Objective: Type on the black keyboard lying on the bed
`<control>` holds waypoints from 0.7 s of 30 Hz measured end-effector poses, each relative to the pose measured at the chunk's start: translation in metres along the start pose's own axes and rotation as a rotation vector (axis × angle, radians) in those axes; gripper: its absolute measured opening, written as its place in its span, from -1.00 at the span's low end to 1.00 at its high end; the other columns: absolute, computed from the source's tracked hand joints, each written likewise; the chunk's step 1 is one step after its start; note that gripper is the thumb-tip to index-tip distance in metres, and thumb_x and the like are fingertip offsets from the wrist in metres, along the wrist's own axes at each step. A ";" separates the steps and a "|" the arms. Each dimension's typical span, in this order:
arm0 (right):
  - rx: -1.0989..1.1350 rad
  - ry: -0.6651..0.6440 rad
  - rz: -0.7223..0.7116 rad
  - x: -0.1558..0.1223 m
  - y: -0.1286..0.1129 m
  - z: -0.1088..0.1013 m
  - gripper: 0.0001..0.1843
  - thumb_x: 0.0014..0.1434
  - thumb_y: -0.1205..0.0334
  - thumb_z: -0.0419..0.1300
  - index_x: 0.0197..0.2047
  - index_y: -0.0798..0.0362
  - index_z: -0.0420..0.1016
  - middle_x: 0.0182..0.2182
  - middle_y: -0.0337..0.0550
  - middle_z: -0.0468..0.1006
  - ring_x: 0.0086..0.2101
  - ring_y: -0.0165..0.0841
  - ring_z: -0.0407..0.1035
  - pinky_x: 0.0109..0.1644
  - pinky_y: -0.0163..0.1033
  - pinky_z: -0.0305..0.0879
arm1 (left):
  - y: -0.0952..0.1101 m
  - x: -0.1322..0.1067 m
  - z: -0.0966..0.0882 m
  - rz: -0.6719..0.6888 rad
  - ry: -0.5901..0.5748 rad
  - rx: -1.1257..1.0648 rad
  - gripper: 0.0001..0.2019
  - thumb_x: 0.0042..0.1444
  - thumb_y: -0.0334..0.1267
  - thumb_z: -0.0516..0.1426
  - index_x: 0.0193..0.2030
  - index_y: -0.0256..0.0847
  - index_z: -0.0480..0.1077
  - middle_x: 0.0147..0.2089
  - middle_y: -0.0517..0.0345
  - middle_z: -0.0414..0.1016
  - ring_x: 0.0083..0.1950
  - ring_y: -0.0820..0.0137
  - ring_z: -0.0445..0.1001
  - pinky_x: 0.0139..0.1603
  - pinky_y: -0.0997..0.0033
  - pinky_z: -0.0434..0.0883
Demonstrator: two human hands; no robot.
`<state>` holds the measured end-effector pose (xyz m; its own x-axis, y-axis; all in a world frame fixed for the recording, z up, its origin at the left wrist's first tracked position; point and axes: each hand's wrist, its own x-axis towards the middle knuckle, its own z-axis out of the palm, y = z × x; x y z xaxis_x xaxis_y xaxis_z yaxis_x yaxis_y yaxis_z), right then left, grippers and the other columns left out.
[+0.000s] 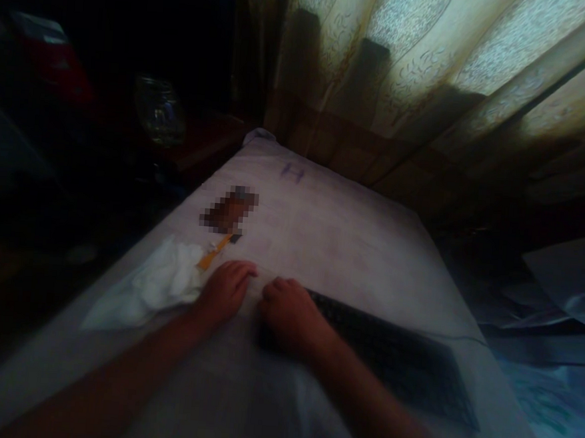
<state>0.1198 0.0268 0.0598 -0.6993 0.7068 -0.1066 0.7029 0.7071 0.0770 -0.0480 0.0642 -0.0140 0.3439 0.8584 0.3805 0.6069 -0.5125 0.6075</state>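
Note:
A black keyboard (pixel 393 353) lies slantwise on the cloth-covered surface. My right hand (pixel 290 315) is over its left end, fingers curled inward; whatever they may hold is hidden. Just to the left, apart from the keyboard, my left hand (pixel 226 289) hovers or rests with fingers stretched toward the right, and nothing shows in it. Close beside that hand lies a crumpled white cloth or bag (pixel 155 286). A small yellow-handled tool with a dark end (pixel 215 250), perhaps a brush, lies just beyond the left fingers.
A pixelated brown object (pixel 229 209) lies farther back on the pale cover (pixel 323 214). A glass jar (pixel 160 113) stands on a dark reddish table at the left. Patterned curtains (pixel 363 70) hang behind. From the keyboard, a thin cable (pixel 457 337) runs right.

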 end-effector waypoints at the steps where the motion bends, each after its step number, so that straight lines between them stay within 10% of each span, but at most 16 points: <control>1: 0.006 -0.005 -0.007 -0.001 -0.002 0.000 -0.85 0.27 0.30 0.18 -0.32 0.07 0.56 -0.36 -0.09 0.50 -0.23 -0.23 0.31 -0.23 -0.14 0.16 | 0.000 0.000 0.000 -0.001 -0.001 0.004 -0.74 0.20 -0.41 -0.07 -0.15 -0.19 0.42 -0.04 0.03 0.56 0.03 0.28 0.47 0.12 0.12 0.40; 10: 0.107 0.069 -0.085 -0.032 -0.031 0.003 -0.83 0.26 0.36 0.17 -0.38 0.07 0.48 -0.39 -0.15 0.47 -0.29 -0.27 0.29 -0.27 -0.17 0.18 | 0.001 0.001 -0.001 0.012 -0.031 0.026 -0.74 0.19 -0.39 -0.07 -0.15 -0.23 0.43 -0.04 -0.04 0.55 0.03 0.23 0.46 0.11 0.10 0.39; 17: 0.500 0.357 0.373 -0.064 -0.030 0.025 -0.92 0.23 0.35 0.20 -0.18 0.04 0.47 -0.28 -0.19 0.53 -0.25 -0.36 0.40 -0.16 -0.29 0.28 | 0.006 0.000 -0.003 0.090 -0.096 0.007 -0.71 0.24 -0.26 -0.04 -0.02 -0.18 0.44 0.03 0.01 0.54 0.08 0.24 0.44 0.15 0.10 0.36; 21: 0.534 0.396 0.405 -0.065 -0.046 0.035 -0.95 0.19 0.34 0.23 -0.26 0.02 0.47 -0.34 -0.22 0.51 -0.30 -0.38 0.41 -0.23 -0.33 0.27 | 0.006 0.000 0.000 0.196 -0.174 -0.003 -0.64 0.26 -0.25 -0.06 0.13 -0.14 0.40 0.11 0.03 0.51 0.14 0.24 0.42 0.19 0.05 0.31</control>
<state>0.1371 -0.0523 0.0283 -0.2985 0.9337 0.1979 0.8102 0.3575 -0.4645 -0.0437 0.0613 -0.0104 0.5731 0.7331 0.3661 0.5140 -0.6696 0.5362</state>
